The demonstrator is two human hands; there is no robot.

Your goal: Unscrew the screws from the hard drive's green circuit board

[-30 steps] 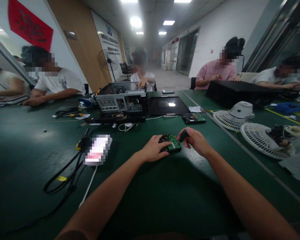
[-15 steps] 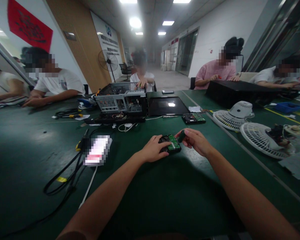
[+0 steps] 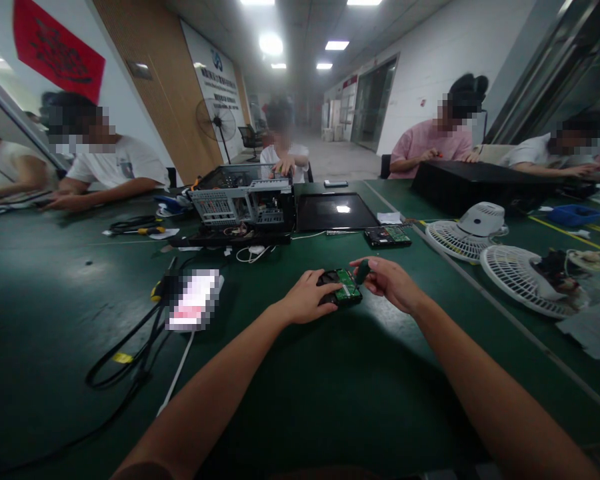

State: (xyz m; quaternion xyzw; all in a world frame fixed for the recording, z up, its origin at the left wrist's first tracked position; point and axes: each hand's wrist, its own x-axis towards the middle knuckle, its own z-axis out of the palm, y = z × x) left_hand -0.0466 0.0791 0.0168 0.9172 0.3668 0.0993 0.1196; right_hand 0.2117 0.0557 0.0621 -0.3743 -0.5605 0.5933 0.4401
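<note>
A hard drive (image 3: pixel 347 288) lies on the green table in front of me, its green circuit board facing up. My left hand (image 3: pixel 311 297) grips its left side, with thumb and fingers spread over the edge and the board. In my right hand (image 3: pixel 387 281) is a screwdriver (image 3: pixel 363 272) with a dark handle, pinched between thumb and fingers. It stands tilted over the right side of the board, its thin shaft pointing down at it. Whether the tip sits in a screw is too small to tell.
Beyond my hands are a second hard drive (image 3: pixel 387 237), a flat dark screen (image 3: pixel 337 212) and an opened computer case (image 3: pixel 243 203). White fan parts (image 3: pixel 523 280) lie to the right. On the left are a lit phone (image 3: pixel 195 300) and black cables (image 3: pixel 147 347). Several people sit around the table.
The screwdriver and the right-hand fingers around it have shifted very slightly. My left hand and the hard drive have stayed in place.
</note>
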